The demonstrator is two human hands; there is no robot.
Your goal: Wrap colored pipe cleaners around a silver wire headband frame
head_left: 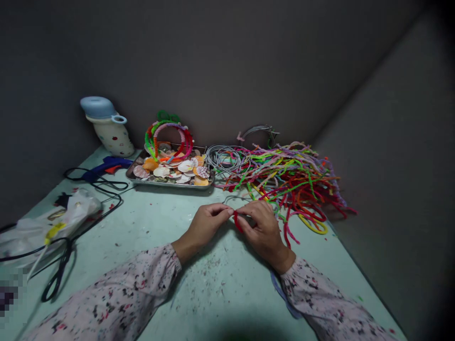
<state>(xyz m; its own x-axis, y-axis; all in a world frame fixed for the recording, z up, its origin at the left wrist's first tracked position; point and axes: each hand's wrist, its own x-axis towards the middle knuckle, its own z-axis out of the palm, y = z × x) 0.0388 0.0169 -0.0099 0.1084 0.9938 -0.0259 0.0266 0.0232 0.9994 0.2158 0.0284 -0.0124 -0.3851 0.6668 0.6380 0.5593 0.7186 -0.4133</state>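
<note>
My left hand [206,223] and my right hand [262,228] meet over the middle of the pale green table [199,289]. Both are closed in a pinch on a red pipe cleaner [237,221] that runs between their fingertips. A thin grey wire loop [232,199] lies on the table just behind my fingers; I cannot tell whether the pipe cleaner is wound on it. A big heap of coloured pipe cleaners [291,180] lies right behind my right hand.
A metal tray [170,183] of shells with wrapped hoops stands at the back. Grey wire coils [225,158] lie beside it. On the left are a blue glue gun [106,166], black cords, a plastic bag [71,213], scissors [57,274] and a spotted jug [110,128].
</note>
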